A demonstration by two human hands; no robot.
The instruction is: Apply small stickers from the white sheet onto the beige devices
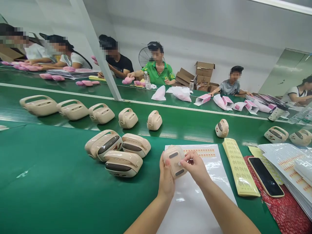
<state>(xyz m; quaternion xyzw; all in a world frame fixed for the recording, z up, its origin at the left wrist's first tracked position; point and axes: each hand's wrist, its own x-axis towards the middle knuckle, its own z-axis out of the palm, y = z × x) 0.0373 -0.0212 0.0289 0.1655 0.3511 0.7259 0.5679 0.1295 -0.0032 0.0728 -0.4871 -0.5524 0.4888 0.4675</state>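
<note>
One beige unit [175, 162] is up in the hands, held over a white sheet [195, 201] with its flat bottom turned to the camera, so you can see two dark strips and some tiny print between them. The left hand [166, 177] has it from the left side: fingers wrapped behind, thumb pressed on the near edge, so that's a proper grip. The right hand [196, 167] is over at the right edge of the unit, thumb tip at the bottom face by the print, index finger bent in close to it, the others curled. Can't tell if those fingertips are pinching anything; it's too small to make out.

The sheet has rows of little orange stickers [202, 152] along its far end, just behind the right hand. Off to the right there's a yellow label stack [240, 169], then a phone [265, 177] lying partly on some red wrap [287, 208].

Three more units [123, 164] sit bunched on the green table [48, 185], left of the hands. Past them, eight others are spread along the belt [185, 120], and across from it a person in a green shirt [158, 73] has a hand on a pink thing [128, 80].
</note>
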